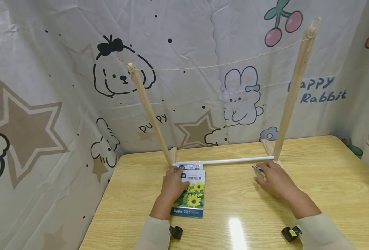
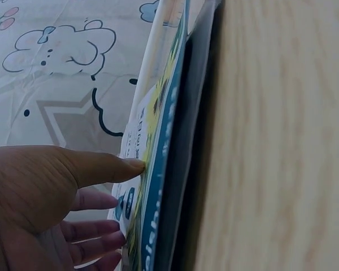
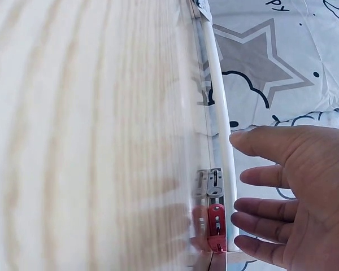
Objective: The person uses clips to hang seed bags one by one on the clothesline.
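Note:
My left hand [image 1: 173,183] is at a small stack of seed packets with its fingers relaxed. The top packet [image 1: 194,200] shows yellow sunflowers and a dark blue bottom band; another packet [image 1: 194,164] sticks out behind it. In the left wrist view the thumb [image 2: 110,169] touches the packet's front, the other fingers beside its edge. My right hand [image 1: 276,178] rests low over the table with loose fingers. Close by its fingertips lies a small silver-and-red metal thing [image 3: 216,220], partly hidden by the hand in the head view.
A wooden frame has a left post [image 1: 150,111] and a right post [image 1: 295,93], joined at the top by a thin string [image 1: 215,65]. A white rod [image 1: 237,160] runs low between the posts on the wooden table [image 1: 228,198]. A printed curtain [image 1: 184,34] hangs behind.

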{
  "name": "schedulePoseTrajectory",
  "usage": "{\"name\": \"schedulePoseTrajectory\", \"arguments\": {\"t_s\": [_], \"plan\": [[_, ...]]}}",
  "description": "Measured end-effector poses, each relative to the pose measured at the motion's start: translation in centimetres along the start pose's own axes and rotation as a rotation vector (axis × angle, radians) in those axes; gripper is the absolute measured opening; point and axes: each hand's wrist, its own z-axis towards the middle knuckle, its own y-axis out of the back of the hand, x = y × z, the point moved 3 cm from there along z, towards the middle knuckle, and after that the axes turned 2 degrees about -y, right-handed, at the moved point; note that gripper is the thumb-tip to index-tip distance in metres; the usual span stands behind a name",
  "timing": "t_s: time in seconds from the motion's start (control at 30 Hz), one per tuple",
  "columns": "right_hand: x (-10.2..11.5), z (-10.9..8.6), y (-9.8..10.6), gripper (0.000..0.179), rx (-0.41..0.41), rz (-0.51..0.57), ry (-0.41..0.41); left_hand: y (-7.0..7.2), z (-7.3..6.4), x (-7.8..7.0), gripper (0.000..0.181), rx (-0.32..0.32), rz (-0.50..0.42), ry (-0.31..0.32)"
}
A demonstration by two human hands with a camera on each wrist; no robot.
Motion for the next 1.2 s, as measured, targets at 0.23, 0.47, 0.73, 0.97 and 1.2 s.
{"name": "schedulePoseTrajectory", "arguments": {"t_s": [0.23, 0.47, 0.73, 0.97, 1.2], "plan": [[-0.6, -0.4, -0.1, 0.053, 0.008, -0.038, -0.029, -0.2, -0.1, 0.3, 0.066, 0.012, -0.045, 0.015], [-1.1, -0.4, -0.1, 0.055, 0.008, -0.047, -0.035, -0.3, 0.3, 0.7, 0.065, -0.005, -0.091, 0.008], [-1.3, -0.3, -0.2, 0.053, 0.009, -0.067, -0.038, -0.1, 0.5, 1.5, 0.049, -0.033, -0.149, 0.053], [-1.0, -0.1, -0.2, 0.046, -0.019, -0.079, -0.015, 0.2, 0.8, 1.5, 0.034, -0.026, -0.182, 0.057], [-1.0, 0.1, -0.3, 0.044, -0.003, -0.101, -0.022, 0.5, 0.7, 1.3, 0.018, 0.002, -0.152, 0.037]]}}
